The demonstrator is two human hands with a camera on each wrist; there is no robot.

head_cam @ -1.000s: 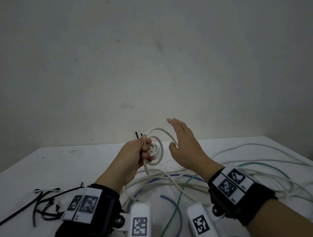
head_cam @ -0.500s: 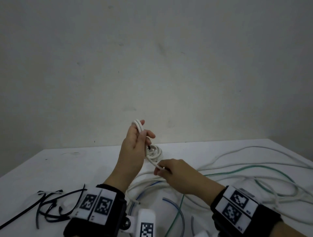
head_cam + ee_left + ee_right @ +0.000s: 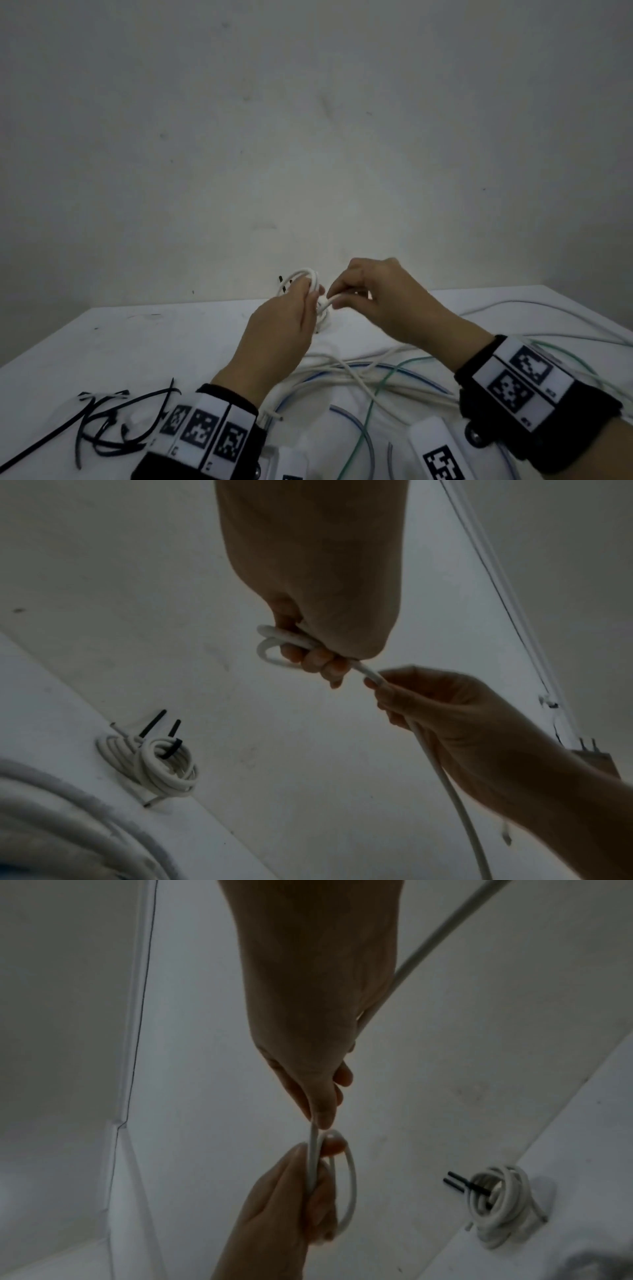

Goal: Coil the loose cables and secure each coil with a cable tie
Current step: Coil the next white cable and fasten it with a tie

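My left hand [image 3: 308, 291] grips a few small loops of white cable [image 3: 310, 274] above the table's far middle. Right beside it, my right hand [image 3: 337, 299] pinches the same cable's running length [image 3: 330, 301] between thumb and fingers. In the left wrist view the left hand's fingers [image 3: 318, 658] curl round the loops [image 3: 270, 647], and the cable runs down through the right hand [image 3: 383, 688]. From the right hand [image 3: 318, 1118] in the right wrist view, the cable [image 3: 313, 1150] passes into the left hand's loop [image 3: 349, 1191]. A finished white coil [image 3: 154, 767] with a black tie lies on the table behind.
Several black cable ties [image 3: 102, 421] lie at the table's near left. Loose white, blue and green cables [image 3: 359, 377] sprawl across the near middle and right. The white table [image 3: 137, 342] ends at a bare wall. The tied coil [image 3: 496, 1204] sits near that back edge.
My right hand has risen from below the loops to level with the left hand, bringing the cable up with it. The left hand has dropped slightly and still holds the loops.
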